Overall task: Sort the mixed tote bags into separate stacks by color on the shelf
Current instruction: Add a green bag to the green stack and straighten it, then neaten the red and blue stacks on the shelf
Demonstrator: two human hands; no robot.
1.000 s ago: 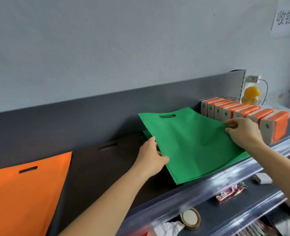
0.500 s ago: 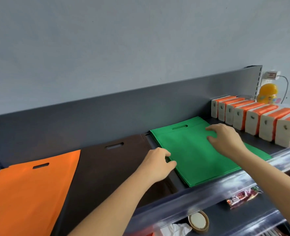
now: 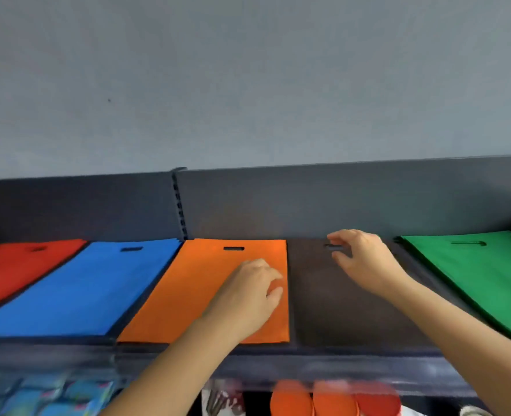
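Five flat stacks of tote bags lie side by side on the dark shelf [image 3: 278,351]: red [image 3: 17,265], blue [image 3: 77,289], orange [image 3: 194,289], dark brown [image 3: 338,307] and green [image 3: 482,271]. My left hand [image 3: 248,292] hovers over or rests on the right part of the orange stack, fingers loosely curled, holding nothing. Over the top of the brown stack, beside its handle slot, is my right hand [image 3: 362,259], fingers apart and empty. Whether either hand touches the bags is unclear.
The shelf's dark back panel [image 3: 338,202] rises behind the bags, with a slotted upright [image 3: 180,202] between blue and orange. Below the shelf's front edge are blurred goods: blue packets [image 3: 38,394] at left and orange-red round items [image 3: 332,397] in the middle.
The view has swung left, so the red and blue stacks appear and the boxes at right are gone. Both hands have left the green bag and moved left over the orange and brown stacks.
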